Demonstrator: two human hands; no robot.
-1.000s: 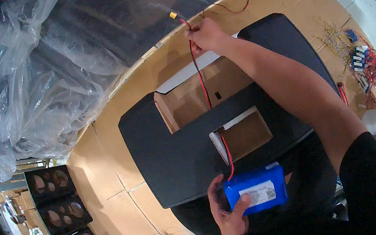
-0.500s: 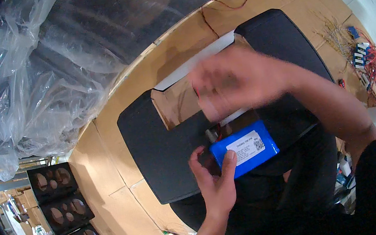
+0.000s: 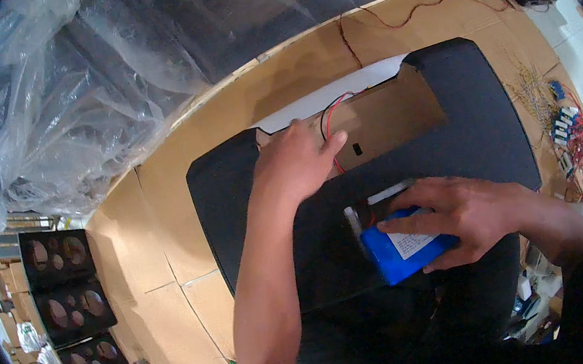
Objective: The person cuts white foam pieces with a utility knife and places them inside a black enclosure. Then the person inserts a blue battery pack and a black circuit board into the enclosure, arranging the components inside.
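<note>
Blue pack (image 3: 401, 251) looks boxy, flat-faced and white-labelled.

A white label (image 3: 411, 245) on the blue pack (image 3: 388, 264), over the near side of the black cabinet (image 3: 470, 140), bears rows of small print, too fine to read; the right hand (image 3: 466, 216) covers part of it. Elsewhere on the cabinet and around it, no lettering can be read.

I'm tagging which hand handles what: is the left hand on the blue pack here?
No, the right hand has its fingers over the blue pack, while the left hand is apart from it, farther up.
</note>
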